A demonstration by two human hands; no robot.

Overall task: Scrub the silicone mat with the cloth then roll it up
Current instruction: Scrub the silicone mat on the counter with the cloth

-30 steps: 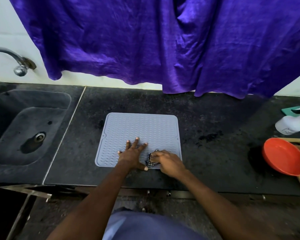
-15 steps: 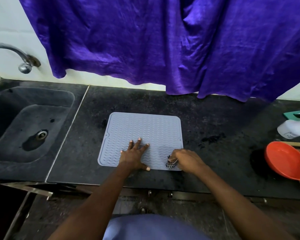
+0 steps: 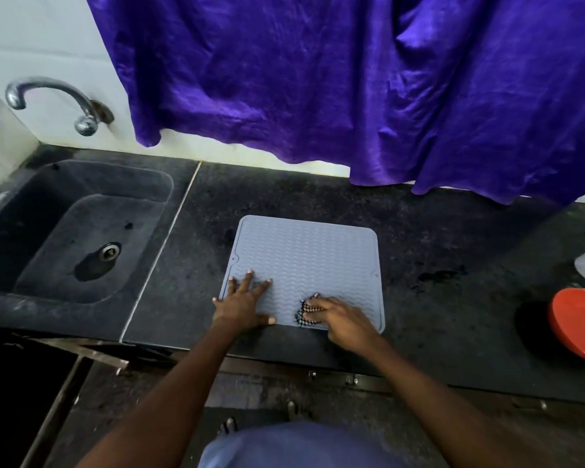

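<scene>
Scrubbing with the cloth bunched under the right hand, the mat may slide if the spread left hand beside it lifts.

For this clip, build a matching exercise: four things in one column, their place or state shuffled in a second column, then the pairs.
Things:
1. left hand
2. cloth
3. orange bowl
4. tap

Places or states:
A. at the right edge of the counter
B. bunched under the right hand
C. above the sink
D. spread flat on the mat

Pairs: 1-D, 2-B, 3-A, 4-C
</scene>
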